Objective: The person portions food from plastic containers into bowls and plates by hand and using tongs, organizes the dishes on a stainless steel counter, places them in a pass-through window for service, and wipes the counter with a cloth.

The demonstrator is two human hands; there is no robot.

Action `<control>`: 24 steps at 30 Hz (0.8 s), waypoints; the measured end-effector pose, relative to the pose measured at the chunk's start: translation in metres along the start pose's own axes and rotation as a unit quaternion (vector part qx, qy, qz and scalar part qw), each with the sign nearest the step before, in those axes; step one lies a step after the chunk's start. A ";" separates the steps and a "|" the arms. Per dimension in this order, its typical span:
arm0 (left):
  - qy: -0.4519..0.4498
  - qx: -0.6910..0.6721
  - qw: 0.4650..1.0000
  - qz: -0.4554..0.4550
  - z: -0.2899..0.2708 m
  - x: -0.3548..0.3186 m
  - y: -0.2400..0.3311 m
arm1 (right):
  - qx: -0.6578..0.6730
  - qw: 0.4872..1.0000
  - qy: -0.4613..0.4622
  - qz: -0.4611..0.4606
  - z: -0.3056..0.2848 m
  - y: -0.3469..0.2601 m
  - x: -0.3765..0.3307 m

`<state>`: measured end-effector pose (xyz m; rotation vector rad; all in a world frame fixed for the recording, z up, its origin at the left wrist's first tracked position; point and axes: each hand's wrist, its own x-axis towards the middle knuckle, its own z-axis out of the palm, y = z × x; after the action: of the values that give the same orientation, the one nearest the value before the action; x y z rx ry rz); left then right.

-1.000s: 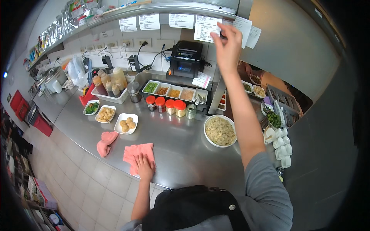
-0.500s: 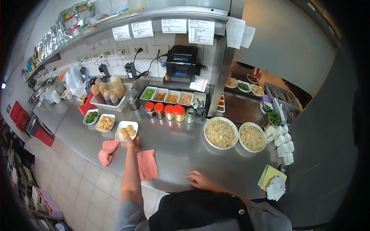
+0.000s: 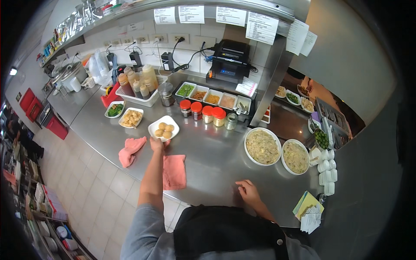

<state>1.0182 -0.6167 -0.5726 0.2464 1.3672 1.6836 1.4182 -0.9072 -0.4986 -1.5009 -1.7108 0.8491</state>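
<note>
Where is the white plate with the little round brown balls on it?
In the head view, the square white plate of round brown balls sits left of centre on the steel counter, held at its near edge by the left hand, just beyond the flat pink cloth.

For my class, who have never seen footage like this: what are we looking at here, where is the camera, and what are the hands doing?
There is no machine, only a person at a steel kitchen counter. The single picture comes from a wide fisheye camera worn on the person's head and looking down, so straight edges bend.

The left hand reaches forward and grips the near edge of a square white plate of round fried balls. The right hand rests flat on the counter, holding nothing.

Also there: two pink cloths, red-lidded jars, and two large bowls of rice dishes.
</note>
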 end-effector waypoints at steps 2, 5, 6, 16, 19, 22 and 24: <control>-0.119 0.066 0.991 -0.013 -0.004 0.000 -0.008 | -0.026 1.000 -0.012 -0.002 0.002 0.000 0.002; -0.188 0.157 0.968 -0.050 0.021 -0.031 -0.028 | -0.042 0.999 -0.013 0.002 0.002 0.008 0.001; -0.210 0.161 0.963 -0.045 0.020 -0.034 -0.033 | -0.041 0.999 -0.011 -0.004 0.004 0.008 0.004; -0.394 0.241 0.876 -0.138 0.071 -0.096 -0.068 | -0.041 0.999 0.004 -0.035 0.010 0.010 0.003; -0.391 0.229 0.878 -0.154 0.072 -0.103 -0.068 | -0.030 0.999 0.002 -0.024 0.012 0.009 -0.002; -0.339 0.248 0.905 -0.071 0.053 -0.095 -0.060 | -0.022 0.999 -0.009 -0.030 0.017 0.009 -0.003; -0.246 0.397 0.852 0.237 0.041 -0.110 -0.046 | -0.031 0.999 0.001 -0.035 0.014 0.015 -0.005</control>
<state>1.1297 -0.6732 -0.5554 1.4894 1.5918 1.1696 1.4150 -0.9107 -0.5186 -1.4714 -1.7928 0.7652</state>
